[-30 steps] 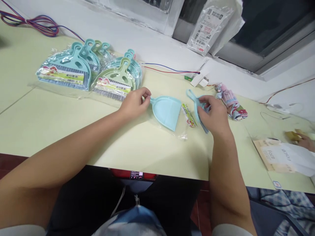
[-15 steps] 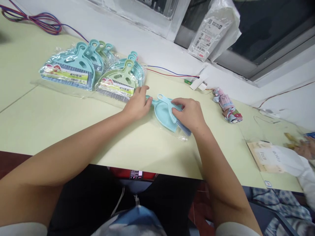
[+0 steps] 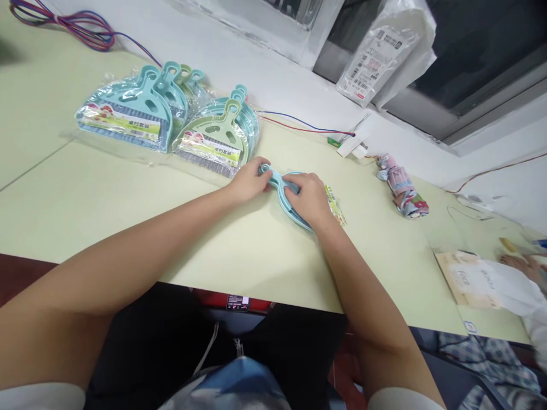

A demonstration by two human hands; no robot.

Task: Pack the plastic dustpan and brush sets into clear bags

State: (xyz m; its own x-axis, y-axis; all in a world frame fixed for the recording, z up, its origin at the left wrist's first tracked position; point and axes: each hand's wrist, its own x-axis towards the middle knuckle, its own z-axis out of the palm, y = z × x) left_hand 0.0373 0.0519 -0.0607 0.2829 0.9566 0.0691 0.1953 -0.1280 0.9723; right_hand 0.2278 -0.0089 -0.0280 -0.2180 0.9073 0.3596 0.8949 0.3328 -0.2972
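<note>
A light blue dustpan [image 3: 294, 217] lies on the table in front of me with a matching hand brush [image 3: 277, 175] laid over it, their handles lined up. My left hand [image 3: 250, 181] pinches the handle ends between thumb and fingers. Over the brush's head, my right hand [image 3: 311, 199] is closed on it and hides most of its bristles. A printed card [image 3: 337, 206] sticks out past my right hand, with clear plastic around it. Behind my left hand lie a green wrapped dustpan set [image 3: 233, 125] and several blue wrapped sets [image 3: 147, 97].
Red and blue wires [image 3: 81, 31] lie coiled at the back left. A folded umbrella [image 3: 404, 188] rests to the right. A plastic-wrapped package [image 3: 371, 57] stands on the window ledge. Beside a paper packet [image 3: 465, 279], another person's hand [image 3: 523, 267] rests at the far right.
The brush has been turned and brought over the dustpan, so their handles now coincide. My left hand has taken hold of the handle ends. The card has come into sight.
</note>
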